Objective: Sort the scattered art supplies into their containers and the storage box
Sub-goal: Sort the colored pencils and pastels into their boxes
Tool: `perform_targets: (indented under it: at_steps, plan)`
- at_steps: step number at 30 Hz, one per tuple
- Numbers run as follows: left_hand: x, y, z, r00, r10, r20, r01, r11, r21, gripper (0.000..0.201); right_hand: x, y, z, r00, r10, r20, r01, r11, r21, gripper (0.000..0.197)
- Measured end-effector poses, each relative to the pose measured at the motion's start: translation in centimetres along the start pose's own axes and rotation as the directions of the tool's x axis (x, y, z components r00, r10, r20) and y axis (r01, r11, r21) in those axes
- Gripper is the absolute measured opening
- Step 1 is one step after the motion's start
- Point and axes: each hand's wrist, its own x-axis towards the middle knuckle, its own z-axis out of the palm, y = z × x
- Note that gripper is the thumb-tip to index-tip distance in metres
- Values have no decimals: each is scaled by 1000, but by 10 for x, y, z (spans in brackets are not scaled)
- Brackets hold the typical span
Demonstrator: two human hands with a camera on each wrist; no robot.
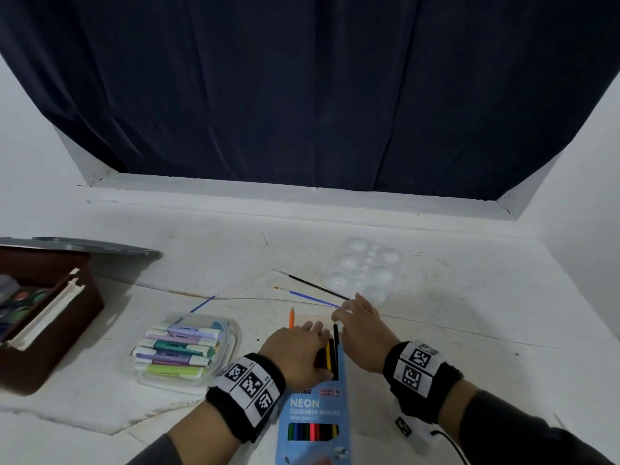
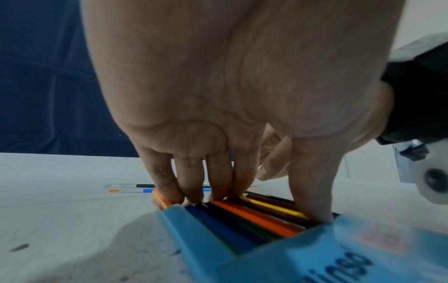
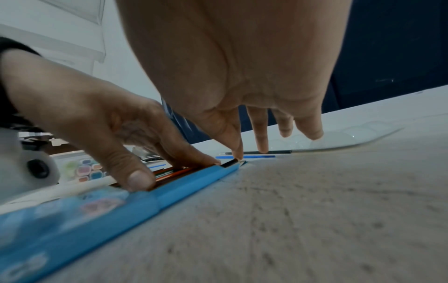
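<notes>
Pencil box (image 1: 313,419): blue, flat on the white table (image 1: 469,330), printed "NEON COLOURED PENCILS", open end pointing away from the person, lying between the two wrists.
Coloured pencils (image 2: 252,214): side by side in the open mouth of the box, blue, dark green, orange, yellow and brown showing, ends sticking out past the blue edge.
Left hand (image 1: 295,350): palm down over the box mouth, fingers straight and close together, fingertips (image 2: 194,197) pressing on the pencil ends, thumb set down at the right edge of the box; nothing gripped.
Right hand (image 1: 364,330): just right of the box mouth, fingers spread and pointing down, index fingertip (image 3: 238,153) touching the end of a black pencil (image 1: 336,337) at the box's right edge; no curl round anything.
Orange pencil (image 1: 291,317): loose on the table, just beyond the left hand, tip pointing away.
Paintbrushes: a black-handled one (image 1: 312,285) and a blue-handled one (image 1: 308,297) lying near each other on the table, running leftward from the right hand's fingers; a further blue brush (image 1: 203,304) beside the tub.
Highlighter tub (image 1: 231,344): clear plastic, left of the box, pastel highlighters (image 1: 177,350) stacked lying inside.
Palette (image 1: 364,268): clear, with round wells, flat on the table beyond the right hand.
Storage box (image 1: 77,317): dark brown, at the far left, open, contents too blurred to name.
Curtain (image 1: 302,88): dark blue, hanging behind the table.
</notes>
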Motion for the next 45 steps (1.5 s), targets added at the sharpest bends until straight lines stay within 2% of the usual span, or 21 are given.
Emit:
perform_targets:
  at_steps: [4,8,12,15,18,21,23,24,26,27,29,31,34,38,41,43,45]
  plan:
    - [0,2,-7,999,-26,37,27,1000,-10,80,-5,10,13,996,-94,-5,93,992,-81,39]
    - [1,3,-8,1000,-21,22,21,1000,12,76,-26,-2,8,983,-162,-82,157,985,-75,30]
    - [0,1,-4,1000,-12,11,12,1000,6,80,-35,-7,0,987,-158,14,158,983,-94,32]
    - [0,2,-4,1000,-5,12,5,1000,5,80,-32,-7,-8,988,-143,58,145,989,-37,35]
    - [0,3,-6,1000,16,-5,-16,999,30,74,-24,-8,-9,993,-112,40,110,992,63,30]
    - [0,1,-7,1000,23,14,-23,1000,18,67,-23,-8,-3,996,-71,52,67,995,72,23]
    - [-3,-3,-7,999,33,12,-32,996,-81,62,-25,-8,-1,999,-41,1,41,997,65,25]
    - [-6,-5,-7,998,40,-38,-47,983,-177,54,-28,-9,-2,997,-29,-67,35,996,84,26]
    - [-17,-8,-3,977,-5,-214,-72,933,-353,40,-33,-11,-5,976,-9,-217,36,992,122,26]
    - [-24,-9,1,949,-60,-309,-74,912,-404,38,-35,-12,-6,963,10,-269,27,991,135,23]
    - [-39,-11,7,881,-167,-443,-57,892,-449,36,-38,-12,-9,952,86,-293,-36,985,171,20]
    - [-49,-10,13,861,-225,-457,-15,885,-465,37,-38,-9,-9,959,164,-230,-112,969,220,27]
    - [-54,-6,21,882,-250,-400,34,879,-476,38,-35,-10,-4,980,179,-88,-149,951,269,39]
    - [-49,-5,29,890,-261,-374,49,870,-491,33,-36,-21,2,981,182,-68,-157,948,276,28]
    - [-43,-10,37,873,-316,-370,49,814,-579,33,-37,-25,5,977,214,-24,-195,926,323,26]
    - [-41,-16,41,856,-349,-381,18,757,-653,33,-36,-25,6,971,240,0,-215,874,436,23]
    - [-41,-17,40,827,-396,-398,-6,703,-711,35,-37,-25,4,965,262,13,-219,776,591,21]
